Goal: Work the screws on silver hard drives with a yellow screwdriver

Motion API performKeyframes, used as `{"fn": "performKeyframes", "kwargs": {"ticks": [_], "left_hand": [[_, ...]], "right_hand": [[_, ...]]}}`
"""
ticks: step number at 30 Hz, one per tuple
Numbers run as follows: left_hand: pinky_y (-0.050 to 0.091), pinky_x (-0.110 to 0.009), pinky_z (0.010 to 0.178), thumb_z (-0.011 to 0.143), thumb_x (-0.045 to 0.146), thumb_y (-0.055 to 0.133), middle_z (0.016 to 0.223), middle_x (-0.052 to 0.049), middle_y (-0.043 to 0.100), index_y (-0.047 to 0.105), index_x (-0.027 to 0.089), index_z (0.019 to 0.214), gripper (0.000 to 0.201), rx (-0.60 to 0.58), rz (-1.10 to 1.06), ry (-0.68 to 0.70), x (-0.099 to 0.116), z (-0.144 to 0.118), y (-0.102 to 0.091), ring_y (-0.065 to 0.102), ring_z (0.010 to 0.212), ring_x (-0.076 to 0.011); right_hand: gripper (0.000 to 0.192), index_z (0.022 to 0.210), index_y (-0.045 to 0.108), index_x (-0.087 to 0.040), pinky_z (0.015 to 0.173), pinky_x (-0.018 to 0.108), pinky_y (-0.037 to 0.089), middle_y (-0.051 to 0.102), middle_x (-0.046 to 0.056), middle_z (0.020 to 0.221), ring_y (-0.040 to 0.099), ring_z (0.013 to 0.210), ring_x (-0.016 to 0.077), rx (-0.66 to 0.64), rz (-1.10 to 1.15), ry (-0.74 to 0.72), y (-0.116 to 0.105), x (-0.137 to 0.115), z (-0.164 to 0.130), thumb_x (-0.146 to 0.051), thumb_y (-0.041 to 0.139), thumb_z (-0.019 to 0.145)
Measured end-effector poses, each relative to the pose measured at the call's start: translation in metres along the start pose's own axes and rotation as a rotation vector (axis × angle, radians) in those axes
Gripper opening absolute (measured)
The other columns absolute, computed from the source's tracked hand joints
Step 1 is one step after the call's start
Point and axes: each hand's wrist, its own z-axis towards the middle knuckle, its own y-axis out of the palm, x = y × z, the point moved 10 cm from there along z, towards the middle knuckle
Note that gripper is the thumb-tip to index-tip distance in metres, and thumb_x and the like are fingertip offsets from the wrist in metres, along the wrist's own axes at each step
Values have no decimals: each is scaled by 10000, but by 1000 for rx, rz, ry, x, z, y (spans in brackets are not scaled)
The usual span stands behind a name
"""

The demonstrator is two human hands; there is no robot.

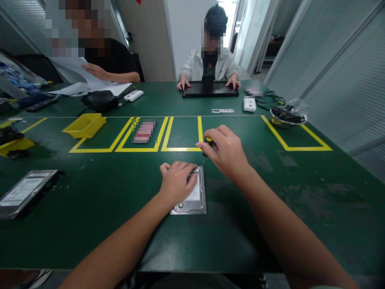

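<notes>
Hard drive lies flat on near centre of desk. Left hand spread, pressing its top. Right hand pinches screwdriver, tip at far right corner. Drive judged rigid, dense, slick-cased, shock-sensitive; best gripped by side edges

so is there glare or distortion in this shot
Head view: soft ceiling glare on the green table near the front edge; wide-angle bending at the frame sides; left hand on the hard drive and right hand look sharp.
</notes>
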Motion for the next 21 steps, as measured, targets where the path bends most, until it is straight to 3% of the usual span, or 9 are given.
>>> {"fn": "performKeyframes", "kwargs": {"ticks": [7, 14, 21], "left_hand": [[260, -445, 834, 932, 326, 503, 1105, -65, 720, 689, 262, 1101, 260, -3, 12, -4, -1, 1, 2, 583, 1042, -277], [257, -440, 823, 932, 320, 514, 1108, -45, 717, 682, 271, 1111, 250, 6, 18, 4, -1, 0, 0, 586, 1047, -270], [255, -445, 825, 934, 322, 518, 1114, -52, 716, 678, 269, 1110, 244, 9, 13, 9, -1, 0, 1, 581, 1049, -272]], "right_hand": [[336, 1174, 654, -156, 778, 356, 491, 588, 104, 979, 570, 883, 210, 8, 51, -34, 1, -5, -3, -337, 465, 963], [219, 1015, 676, -144, 733, 317, 467, 593, 63, 876, 535, 743, 163, 60, 93, -42, -3, -4, -1, -323, 612, 905], [224, 888, 592, -173, 690, 289, 416, 558, 15, 796, 477, 685, 143, 72, 86, -25, -3, -2, 1, -369, 694, 850]]}}
